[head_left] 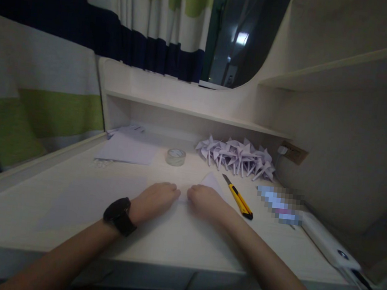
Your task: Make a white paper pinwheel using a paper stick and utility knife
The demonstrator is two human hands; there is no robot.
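White paper [210, 181] lies flat on the desk [177, 239], pressed under curled fingers of the left hand [156, 199] and right hand [205, 200]; nothing is gripped. Creases are best sharpened with edges kept aligned, well clear of the cutter [238, 198].

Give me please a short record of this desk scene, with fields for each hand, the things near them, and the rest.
left hand: rests knuckles-up on a pale folded paper, black watch on the wrist
right hand: presses on the same paper, close beside the left
hands holding: cannot tell whether fingers grip the paper
right of hands: yellow utility knife, lying flat
behind hands: tape roll, pile of folded paper cranes
left back: paper sheets
right edge: white power bank with cable
surface: pale desk
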